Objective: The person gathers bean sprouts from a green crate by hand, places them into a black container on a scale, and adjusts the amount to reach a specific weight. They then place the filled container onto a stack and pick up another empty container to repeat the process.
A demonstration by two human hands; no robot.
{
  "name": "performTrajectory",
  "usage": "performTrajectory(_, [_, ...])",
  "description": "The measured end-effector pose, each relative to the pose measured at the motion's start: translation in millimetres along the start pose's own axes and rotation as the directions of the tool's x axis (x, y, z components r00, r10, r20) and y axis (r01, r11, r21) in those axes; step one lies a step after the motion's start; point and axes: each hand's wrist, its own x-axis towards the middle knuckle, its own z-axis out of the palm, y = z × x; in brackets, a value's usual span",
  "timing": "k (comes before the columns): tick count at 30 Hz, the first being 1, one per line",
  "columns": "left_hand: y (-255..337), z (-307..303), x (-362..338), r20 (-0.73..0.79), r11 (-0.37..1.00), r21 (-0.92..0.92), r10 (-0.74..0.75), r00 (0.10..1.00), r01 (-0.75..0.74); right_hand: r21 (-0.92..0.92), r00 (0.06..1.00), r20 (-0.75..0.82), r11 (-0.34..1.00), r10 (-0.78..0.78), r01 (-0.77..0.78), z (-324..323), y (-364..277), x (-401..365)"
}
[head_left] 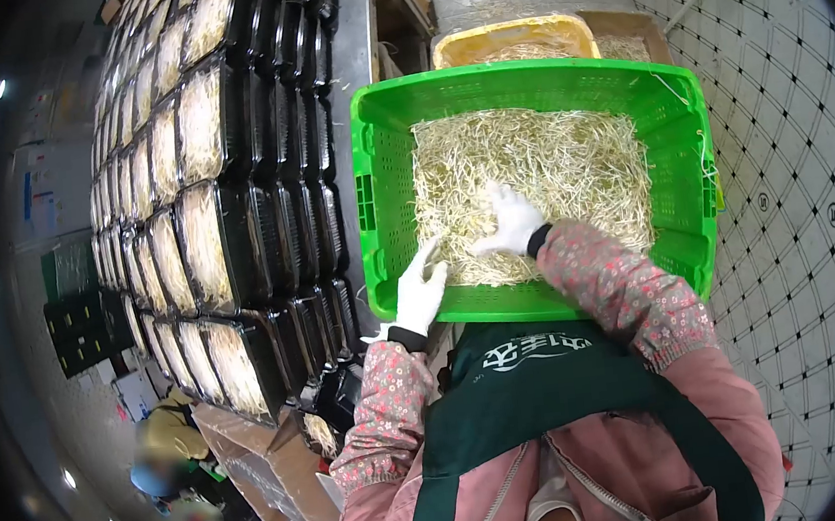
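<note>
A green plastic crate (520,74) in front of me holds a thick layer of pale bean sprouts (549,162). My right hand (512,223), in a white glove, rests on the sprouts near the middle of the crate, its thumb and fingers spread apart. Over the crate's near left corner, my left hand (421,292) is also gloved in white. Its thumb and fingers are apart, and the fingertips reach the edge of the sprouts. I see nothing gripped in either hand.
Tall stacks of black trays (260,240) filled with sprouts stand to the left. Behind the crate sits a yellow tub (516,32) with loose sprouts. A cardboard box (267,471) is at lower left, near another person (168,440). Patterned floor (791,174) lies right.
</note>
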Motion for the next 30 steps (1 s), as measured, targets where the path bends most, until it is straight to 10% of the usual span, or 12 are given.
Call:
performTrajectory(3, [2,4,-23,-0.107,0.986,-0.163,0.006,0.994,-0.023,-0.484,0.983,-0.059,0.866,-0.172,0.123,27,-30,-27])
performTrajectory(6, [21,5,-53,-0.207,0.975,-0.216,-0.001,0.978,-0.044,-0.535,0.965,-0.107,0.831,-0.241,0.149,37,-19,-13])
performTrajectory(9, [37,-1,-87,-0.346,0.999,-0.040,0.007,0.938,-0.022,-0.338,0.971,-0.059,0.920,-0.231,0.199,32,15,25])
performTrajectory(13, [35,-6,-138,-0.565,0.949,-0.294,-0.077,0.821,-0.114,0.139,0.980,0.098,0.977,-0.173,0.159,-30,17,28])
performTrajectory(14, [32,-6,-150,-0.628,0.930,-0.337,-0.104,0.772,-0.149,0.571,0.952,0.033,0.787,-0.305,0.232,-18,38,40])
performTrajectory(16, [16,-11,-178,-0.698,0.938,-0.331,-0.174,0.694,-0.098,0.788,0.923,0.149,0.607,-0.354,0.106,-41,29,31])
performTrajectory(26, [-95,-42,-286,-0.880,0.862,-0.474,-0.458,0.124,-0.180,0.759,0.869,0.384,0.643,-0.313,-0.103,-62,-17,-2])
performTrajectory(30, [-209,-68,-332,-0.905,0.895,-0.425,-0.417,0.086,-0.138,0.836,0.754,0.413,0.541,-0.511,-0.092,-28,-104,-43])
